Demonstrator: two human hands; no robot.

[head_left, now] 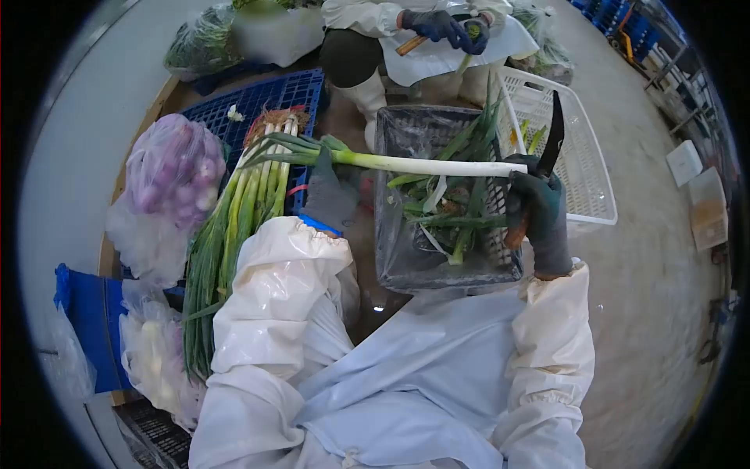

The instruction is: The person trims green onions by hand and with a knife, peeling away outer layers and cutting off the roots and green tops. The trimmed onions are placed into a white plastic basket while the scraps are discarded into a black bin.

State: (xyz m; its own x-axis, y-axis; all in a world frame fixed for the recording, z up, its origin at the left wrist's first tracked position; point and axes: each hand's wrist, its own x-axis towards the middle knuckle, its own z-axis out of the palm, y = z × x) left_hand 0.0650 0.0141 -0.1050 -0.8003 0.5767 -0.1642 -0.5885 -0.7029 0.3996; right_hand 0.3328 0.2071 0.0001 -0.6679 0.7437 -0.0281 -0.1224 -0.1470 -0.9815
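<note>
Left hand (330,197) grips leek (406,163) over bin (391,266); right hand (539,215) holds knife (551,141). Trimmings in bin; pile (242,211) left of bin untrimmed.

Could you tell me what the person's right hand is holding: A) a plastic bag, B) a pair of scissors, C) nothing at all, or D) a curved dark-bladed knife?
D: the gloved right hand has its grip on a knife, whose dark curved blade points up beside the white end of the green onion.
</note>
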